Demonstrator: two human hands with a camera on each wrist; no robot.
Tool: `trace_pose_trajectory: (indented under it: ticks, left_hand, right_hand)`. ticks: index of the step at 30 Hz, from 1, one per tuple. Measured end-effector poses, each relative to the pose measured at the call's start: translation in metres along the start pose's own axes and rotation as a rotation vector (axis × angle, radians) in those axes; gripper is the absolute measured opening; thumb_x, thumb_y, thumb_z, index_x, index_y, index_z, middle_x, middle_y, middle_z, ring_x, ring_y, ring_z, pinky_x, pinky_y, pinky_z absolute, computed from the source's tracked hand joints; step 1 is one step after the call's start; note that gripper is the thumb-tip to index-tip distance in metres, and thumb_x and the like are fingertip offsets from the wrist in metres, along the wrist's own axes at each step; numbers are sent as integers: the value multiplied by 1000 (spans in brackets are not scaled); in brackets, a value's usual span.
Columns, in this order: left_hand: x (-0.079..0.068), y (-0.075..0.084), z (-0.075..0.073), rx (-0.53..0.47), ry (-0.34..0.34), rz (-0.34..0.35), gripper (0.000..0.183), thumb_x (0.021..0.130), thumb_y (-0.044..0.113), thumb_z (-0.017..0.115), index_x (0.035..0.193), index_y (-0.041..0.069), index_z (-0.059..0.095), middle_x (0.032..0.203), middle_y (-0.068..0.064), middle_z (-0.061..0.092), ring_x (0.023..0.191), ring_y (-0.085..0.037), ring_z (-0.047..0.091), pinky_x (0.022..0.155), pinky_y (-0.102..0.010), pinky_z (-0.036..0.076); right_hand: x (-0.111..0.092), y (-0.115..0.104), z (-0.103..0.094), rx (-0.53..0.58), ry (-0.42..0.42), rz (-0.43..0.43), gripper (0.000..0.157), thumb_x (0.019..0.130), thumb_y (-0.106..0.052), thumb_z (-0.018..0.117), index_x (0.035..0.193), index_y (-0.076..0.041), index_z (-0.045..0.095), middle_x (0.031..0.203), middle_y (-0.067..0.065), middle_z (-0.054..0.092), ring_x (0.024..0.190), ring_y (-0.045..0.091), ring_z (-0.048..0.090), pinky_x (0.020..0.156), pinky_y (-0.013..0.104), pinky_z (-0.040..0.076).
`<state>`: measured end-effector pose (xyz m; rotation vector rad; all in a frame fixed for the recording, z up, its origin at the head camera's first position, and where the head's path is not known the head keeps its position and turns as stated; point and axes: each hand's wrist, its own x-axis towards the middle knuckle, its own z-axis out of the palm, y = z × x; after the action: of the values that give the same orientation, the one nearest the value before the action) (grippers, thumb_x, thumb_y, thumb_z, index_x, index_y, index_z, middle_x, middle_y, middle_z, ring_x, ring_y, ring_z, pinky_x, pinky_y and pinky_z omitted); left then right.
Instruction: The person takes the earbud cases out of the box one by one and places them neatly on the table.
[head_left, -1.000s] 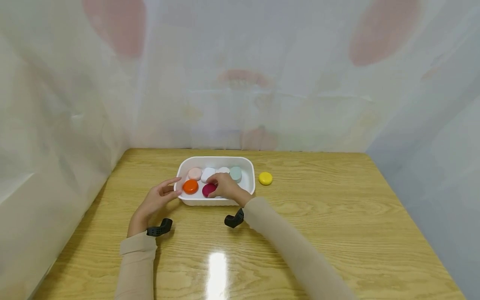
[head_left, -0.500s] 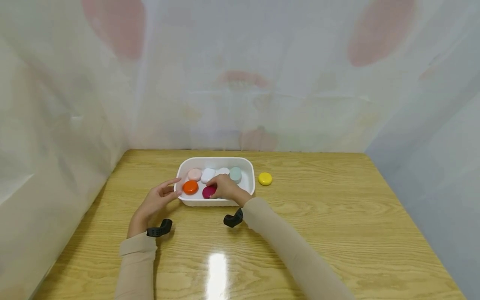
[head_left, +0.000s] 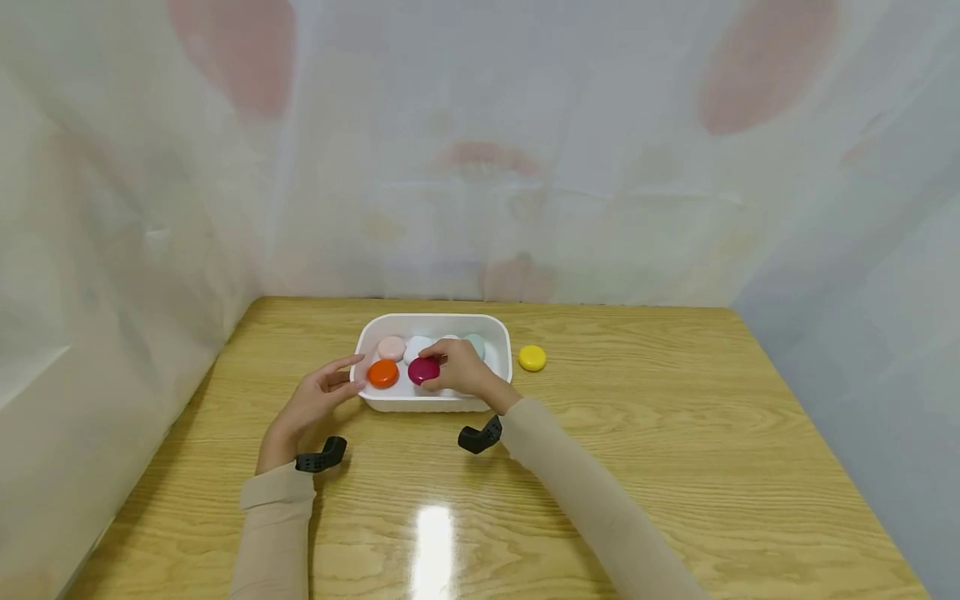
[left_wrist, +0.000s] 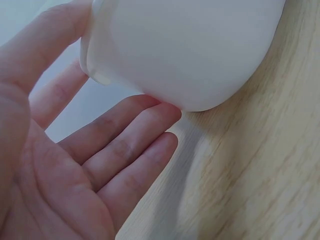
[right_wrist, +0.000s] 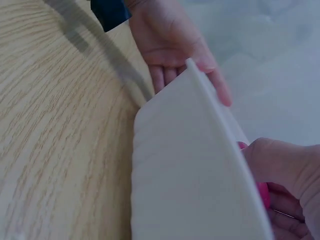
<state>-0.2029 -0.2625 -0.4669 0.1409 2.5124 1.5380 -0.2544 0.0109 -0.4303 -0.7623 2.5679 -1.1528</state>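
We see the right hand (head_left: 467,372) pinching the magenta disc (head_left: 423,372) between thumb and fingertips, over the inside of the white tray (head_left: 427,405); whether it touches the floor of the tray, we cannot tell. The disc lies to the left of that palm, and the left hand (head_left: 313,400) is farther from it, its fingers loosely extended against the tray's left end. The tray's long axis runs left to right between our two hands. Just left of the magenta disc sits the orange disc (head_left: 382,373); behind them we find the pink disc (head_left: 391,348), a white piece (head_left: 416,349) and the pale green disc (head_left: 476,345), partly hidden. Outside, near the tray's right end, the yellow disc (head_left: 532,358) rests on the table (head_left: 675,400), on the right hand's side.
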Motion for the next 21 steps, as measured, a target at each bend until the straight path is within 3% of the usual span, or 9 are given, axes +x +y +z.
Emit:
trace_pose_trajectory:
  ticks: [7, 16, 21]
  left_hand:
    - [1, -1, 0, -3, -3, -8, 61, 94, 38, 60, 148, 18, 39, 141, -21, 50, 122, -32, 54, 106, -49, 44]
    - [0, 1, -1, -7, -7, -12, 61, 95, 37, 59, 149, 19, 37, 142, -22, 49, 123, -32, 52, 105, -46, 44]
    - [0, 1, -1, -8, -13, -9, 61, 95, 37, 59, 149, 19, 37, 141, -22, 51, 120, -26, 54, 106, -46, 44]
  right_hand:
    - [-15, 1, -12, 56, 48, -82, 46, 74, -7, 81, 117, 2, 66, 113, 18, 69, 102, 29, 65, 93, 36, 55]
    - [-35, 17, -30, 172, 130, -71, 47, 75, -5, 79, 119, 4, 64, 121, 21, 64, 110, 33, 62, 95, 41, 54]
    - [-46, 29, -41, 253, 193, -74, 49, 76, -2, 79, 121, 5, 63, 125, 24, 62, 114, 36, 60, 97, 43, 53]
